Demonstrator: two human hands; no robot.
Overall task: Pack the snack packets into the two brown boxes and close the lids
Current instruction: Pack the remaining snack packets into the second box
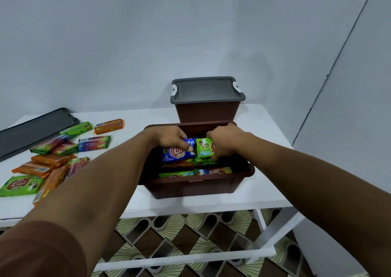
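Observation:
An open brown box stands near the white table's front edge, holding several snack packets. Inside it my left hand grips a blue packet, and my right hand grips a green packet right beside it. Behind stands the second brown box, shut with a grey lid. Several loose packets, orange, green and multicoloured, lie scattered on the table's left part. A dark grey lid rests at the far left.
The white table meets a pale wall behind and a wall corner on the right. Under the table runs a white frame over a patterned floor. My left forearm crosses over part of the loose packets.

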